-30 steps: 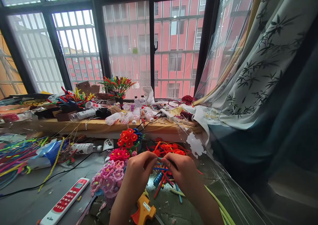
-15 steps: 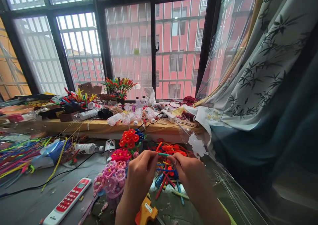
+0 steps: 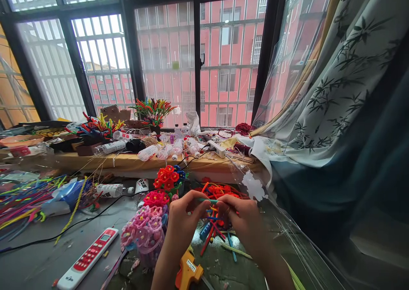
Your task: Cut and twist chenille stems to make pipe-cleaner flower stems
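My left hand and my right hand are raised together over the table, both pinched on a short green pipe cleaner stretched between their fingertips. Below the hands lies a loose pile of red, blue and orange pipe cleaners. Left of my left hand stands a bunch of pink pipe-cleaner flowers, with red flowers behind it. An orange glue gun lies under my left wrist.
A red and white remote lies at the lower left beside a black cable. Long pipe cleaners are heaped at the far left. The window ledge carries bottles, flowers and clutter. Clear film and a curtain hang at right.
Both hands have risen slightly and shifted a little right, still pinching the pipe cleaner, which now shows as a green strand between the fingertips. The view has tilted slightly.
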The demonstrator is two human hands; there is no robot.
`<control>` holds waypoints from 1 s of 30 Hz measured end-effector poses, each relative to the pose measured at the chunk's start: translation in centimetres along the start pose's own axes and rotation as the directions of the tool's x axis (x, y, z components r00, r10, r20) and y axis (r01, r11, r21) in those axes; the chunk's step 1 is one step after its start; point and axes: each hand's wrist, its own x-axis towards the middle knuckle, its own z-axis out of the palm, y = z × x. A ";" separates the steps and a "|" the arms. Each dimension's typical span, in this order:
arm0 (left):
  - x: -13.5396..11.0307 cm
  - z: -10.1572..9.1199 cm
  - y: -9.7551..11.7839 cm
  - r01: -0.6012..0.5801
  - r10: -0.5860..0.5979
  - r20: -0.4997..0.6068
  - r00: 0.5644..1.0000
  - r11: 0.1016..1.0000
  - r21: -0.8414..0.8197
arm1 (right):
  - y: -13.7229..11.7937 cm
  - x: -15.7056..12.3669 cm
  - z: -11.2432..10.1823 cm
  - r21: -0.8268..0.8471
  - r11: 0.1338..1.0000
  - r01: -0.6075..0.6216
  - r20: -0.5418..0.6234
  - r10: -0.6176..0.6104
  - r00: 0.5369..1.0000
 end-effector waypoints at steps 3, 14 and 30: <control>-0.1 0.3 0.1 -0.042 0.050 -0.083 0.995 0.995 0.095 | 0.4 0.2 0.3 -0.147 0.988 0.036 -0.029 -0.040 0.999; -0.2 1.1 -0.3 -0.150 0.217 -0.292 0.931 0.960 0.237 | 0.6 0.2 3.0 -0.302 0.947 0.112 -0.349 -0.219 0.911; 0.1 -0.2 0.0 0.042 -0.055 0.214 0.975 0.997 0.065 | 0.0 0.3 1.3 0.298 0.954 -0.014 -0.124 0.053 0.991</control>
